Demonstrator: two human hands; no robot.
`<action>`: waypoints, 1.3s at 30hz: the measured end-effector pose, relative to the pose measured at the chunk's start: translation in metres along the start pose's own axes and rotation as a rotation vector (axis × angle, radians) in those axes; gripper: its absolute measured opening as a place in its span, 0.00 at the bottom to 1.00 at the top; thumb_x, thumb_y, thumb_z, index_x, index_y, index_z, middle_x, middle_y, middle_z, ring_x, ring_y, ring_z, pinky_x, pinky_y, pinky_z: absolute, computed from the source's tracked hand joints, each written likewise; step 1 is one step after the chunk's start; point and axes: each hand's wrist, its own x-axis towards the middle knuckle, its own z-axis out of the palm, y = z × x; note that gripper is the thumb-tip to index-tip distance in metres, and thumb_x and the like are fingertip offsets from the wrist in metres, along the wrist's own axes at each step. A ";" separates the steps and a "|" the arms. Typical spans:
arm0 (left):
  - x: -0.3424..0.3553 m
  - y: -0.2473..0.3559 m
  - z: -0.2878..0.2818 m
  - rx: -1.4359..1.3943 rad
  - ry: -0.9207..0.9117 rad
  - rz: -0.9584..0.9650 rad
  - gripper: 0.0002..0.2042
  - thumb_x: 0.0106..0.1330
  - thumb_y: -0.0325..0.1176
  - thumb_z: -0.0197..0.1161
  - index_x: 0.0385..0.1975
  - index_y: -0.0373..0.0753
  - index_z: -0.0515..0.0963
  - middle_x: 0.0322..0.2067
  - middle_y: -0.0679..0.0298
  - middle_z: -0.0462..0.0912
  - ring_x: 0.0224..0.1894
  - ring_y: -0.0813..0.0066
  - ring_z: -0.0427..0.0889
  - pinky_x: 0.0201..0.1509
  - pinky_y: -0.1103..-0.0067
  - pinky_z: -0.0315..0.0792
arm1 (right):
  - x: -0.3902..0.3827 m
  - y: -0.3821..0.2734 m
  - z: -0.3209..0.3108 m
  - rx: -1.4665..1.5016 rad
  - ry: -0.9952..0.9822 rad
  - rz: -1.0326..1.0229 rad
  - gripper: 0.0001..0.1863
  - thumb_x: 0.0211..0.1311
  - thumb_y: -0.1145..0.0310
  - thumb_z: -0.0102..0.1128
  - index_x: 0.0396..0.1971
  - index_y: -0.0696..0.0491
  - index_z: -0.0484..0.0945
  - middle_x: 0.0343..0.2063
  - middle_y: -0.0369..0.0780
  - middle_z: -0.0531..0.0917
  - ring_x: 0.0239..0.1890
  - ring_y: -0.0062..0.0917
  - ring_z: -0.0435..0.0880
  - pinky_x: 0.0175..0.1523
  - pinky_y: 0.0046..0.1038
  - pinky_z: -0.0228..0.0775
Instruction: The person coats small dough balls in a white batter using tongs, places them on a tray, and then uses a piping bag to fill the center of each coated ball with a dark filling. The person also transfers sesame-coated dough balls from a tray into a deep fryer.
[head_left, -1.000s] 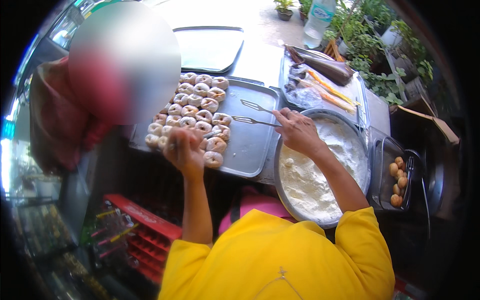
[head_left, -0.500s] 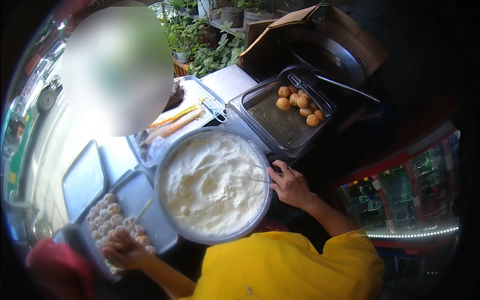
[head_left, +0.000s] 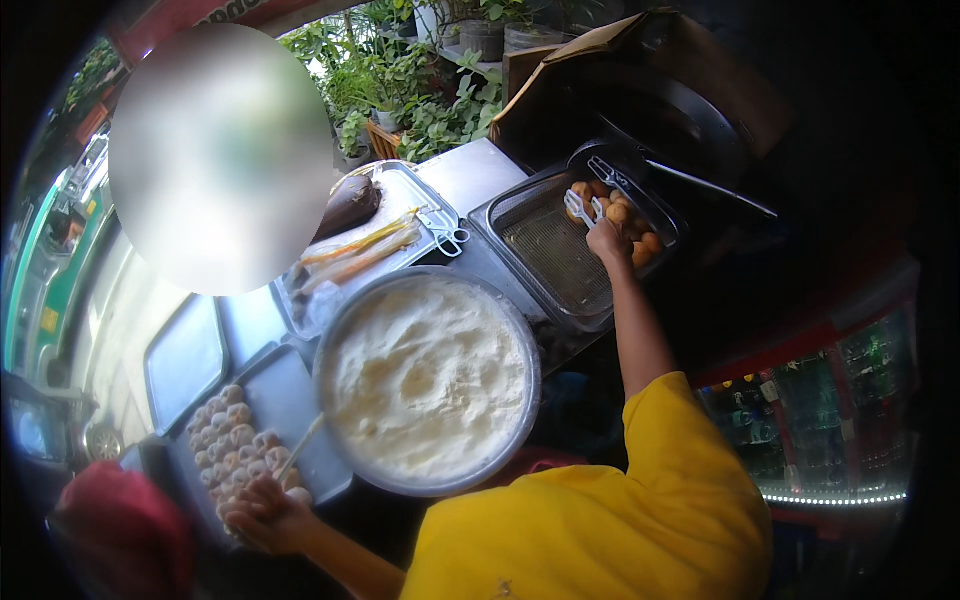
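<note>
Over the metal frying basket [head_left: 535, 235] at the far right, my right hand [head_left: 607, 240] grips a pair of metal tongs [head_left: 585, 208], their ends among the browned dough balls [head_left: 650, 243]. At the lower left, my left hand [head_left: 268, 515] is closed by the near edge of a grey tray [head_left: 285, 385]. A thin pale stick [head_left: 302, 448] slants up from its fingers, though the grip is partly hidden. White-dusted balls [head_left: 232, 435] lie packed in that tray beside the hand. Between my arms stands a big round metal basin [head_left: 532, 375] of white powder, its surface uneven and dented.
Behind the basin, another tray [head_left: 390, 250] holds wrapped yellow strips, a dark purple bundle and white-handled scissors [head_left: 450, 240]. An upright-looking pale tray [head_left: 187, 348] lies at left. A dark pan [head_left: 680, 110] with cardboard around it stands at the far right. Potted plants [head_left: 440, 110] fill the back.
My right hand has swung from the basin's right rim to the frying basket, carrying the tongs to the browned balls. My left hand stays by the dusted balls. The view has shifted slightly.
</note>
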 end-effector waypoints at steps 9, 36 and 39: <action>0.000 0.014 -0.009 0.068 0.074 0.054 0.18 0.67 0.39 0.46 0.14 0.43 0.57 0.13 0.72 0.49 0.14 0.84 0.45 0.18 0.84 0.44 | 0.066 -0.009 0.041 0.243 0.013 0.171 0.22 0.53 0.65 0.45 0.49 0.55 0.70 0.51 0.51 0.71 0.55 0.43 0.68 0.58 0.37 0.58; 0.027 0.003 -0.033 -0.082 -0.191 0.022 0.16 0.67 0.41 0.46 0.20 0.38 0.64 0.10 0.68 0.58 0.11 0.82 0.50 0.17 0.81 0.48 | -0.235 -0.062 0.015 -0.090 -0.185 -1.309 0.21 0.49 0.71 0.58 0.46 0.60 0.71 0.38 0.44 0.77 0.36 0.36 0.78 0.41 0.31 0.70; 0.026 0.006 -0.035 -0.068 -0.142 0.035 0.16 0.66 0.41 0.47 0.19 0.36 0.64 0.10 0.67 0.58 0.11 0.81 0.51 0.16 0.80 0.48 | -0.257 -0.059 0.001 0.000 -0.106 -1.335 0.22 0.48 0.71 0.58 0.47 0.59 0.70 0.38 0.45 0.77 0.36 0.36 0.77 0.41 0.32 0.70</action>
